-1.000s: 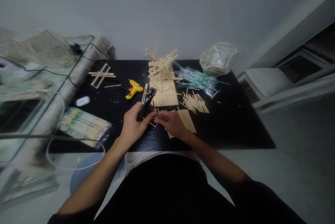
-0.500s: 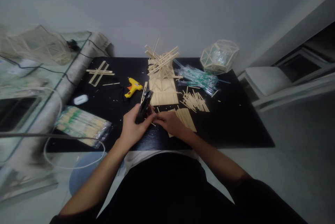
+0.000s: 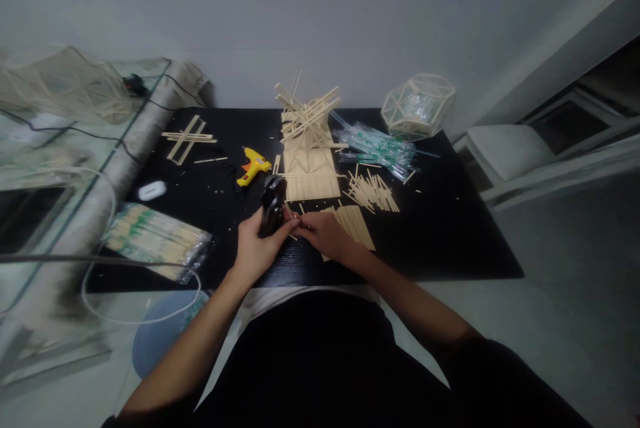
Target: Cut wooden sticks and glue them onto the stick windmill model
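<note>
My left hand (image 3: 256, 247) is closed around a black hand tool (image 3: 273, 207) whose exact kind I cannot make out; it stands up from the fist. Against it, my right hand (image 3: 327, 235) is closed in a pinch on a thin wooden stick (image 3: 293, 237), mostly covered by the fingers. The fingertips of both hands meet just above the table. Beside the right wrist lies a row of sticks (image 3: 356, 225). Beyond the hands, a wooden stick structure (image 3: 310, 125) rests on a mat of sticks laid side by side (image 3: 315, 186).
A yellow glue gun (image 3: 255, 167) lies left of the mat. Packaged sticks (image 3: 157, 238) and a white case (image 3: 152, 191) are farther left, near crossed sticks (image 3: 187, 139). To the right are short sticks (image 3: 374, 191), plastic wrappers (image 3: 380, 148) and a stick-framed polyhedron (image 3: 419, 108).
The black tool has turned in my left hand, its top shifting slightly left and down. My right hand stays in nearly the same place, pinching the stick.
</note>
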Available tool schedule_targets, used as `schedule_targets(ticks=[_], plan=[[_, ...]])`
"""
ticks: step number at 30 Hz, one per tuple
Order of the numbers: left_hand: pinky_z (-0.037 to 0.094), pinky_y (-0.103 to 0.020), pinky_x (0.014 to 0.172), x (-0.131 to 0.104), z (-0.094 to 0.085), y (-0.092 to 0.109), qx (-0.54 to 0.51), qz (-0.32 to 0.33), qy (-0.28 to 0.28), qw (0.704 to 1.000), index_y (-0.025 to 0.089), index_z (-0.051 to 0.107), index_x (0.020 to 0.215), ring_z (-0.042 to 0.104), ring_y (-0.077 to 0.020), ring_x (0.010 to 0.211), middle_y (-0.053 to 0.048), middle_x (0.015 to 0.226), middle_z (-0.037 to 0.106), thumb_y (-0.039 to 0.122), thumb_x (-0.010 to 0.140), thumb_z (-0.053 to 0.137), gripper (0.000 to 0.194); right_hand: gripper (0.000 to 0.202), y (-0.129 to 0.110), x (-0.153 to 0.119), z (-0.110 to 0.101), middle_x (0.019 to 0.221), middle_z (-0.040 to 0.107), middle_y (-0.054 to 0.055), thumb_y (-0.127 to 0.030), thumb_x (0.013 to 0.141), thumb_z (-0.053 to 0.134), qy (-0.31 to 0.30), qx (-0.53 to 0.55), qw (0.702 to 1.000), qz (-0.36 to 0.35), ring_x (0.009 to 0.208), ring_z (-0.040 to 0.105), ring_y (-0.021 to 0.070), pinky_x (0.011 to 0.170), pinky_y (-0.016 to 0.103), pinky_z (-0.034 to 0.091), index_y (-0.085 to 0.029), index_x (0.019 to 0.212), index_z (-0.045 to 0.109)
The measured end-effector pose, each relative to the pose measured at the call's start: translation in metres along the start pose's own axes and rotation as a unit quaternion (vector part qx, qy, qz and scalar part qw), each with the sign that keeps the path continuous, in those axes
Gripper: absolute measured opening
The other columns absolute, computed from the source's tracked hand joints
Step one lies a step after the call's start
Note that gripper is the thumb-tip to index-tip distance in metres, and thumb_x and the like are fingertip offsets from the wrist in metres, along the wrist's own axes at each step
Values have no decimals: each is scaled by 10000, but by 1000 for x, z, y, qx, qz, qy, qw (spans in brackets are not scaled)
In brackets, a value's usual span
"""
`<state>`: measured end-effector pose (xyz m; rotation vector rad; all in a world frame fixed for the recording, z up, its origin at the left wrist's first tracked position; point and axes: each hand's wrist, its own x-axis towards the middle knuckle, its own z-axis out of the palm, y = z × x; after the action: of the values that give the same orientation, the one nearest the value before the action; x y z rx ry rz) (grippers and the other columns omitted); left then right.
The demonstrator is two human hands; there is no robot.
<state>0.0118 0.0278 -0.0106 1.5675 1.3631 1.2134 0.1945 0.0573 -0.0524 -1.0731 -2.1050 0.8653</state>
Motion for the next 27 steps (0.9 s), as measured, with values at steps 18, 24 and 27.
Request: schedule_targets(ticks=[18,24,27], plan=[[578,-317,785,3,-1,1,33,7,13,999,189,757,865,717,-192,787,-27,858,769,419,835,816,240,101,-1,0,-6,953,819,19,-169,954,713,43,38,998,-20,823,726,170,785,270,503,-215,977,799],[580,-316,773,3,0,2,3,3,6,1000,186,753,836,716,-189,770,-21,829,763,391,835,816,215,122,5,-2,0,906,814,6,-168,963,693,39,56,997,-25,795,725,161,756,254,490,-217,982,802],[583,-318,770,3,0,2,-5,-10,6,1000,183,759,838,716,-194,775,-27,833,768,394,820,824,222,116,5,-3,0,876,800,12,-171,969,684,42,52,997,-28,776,710,158,740,250,474,-202,950,795]])
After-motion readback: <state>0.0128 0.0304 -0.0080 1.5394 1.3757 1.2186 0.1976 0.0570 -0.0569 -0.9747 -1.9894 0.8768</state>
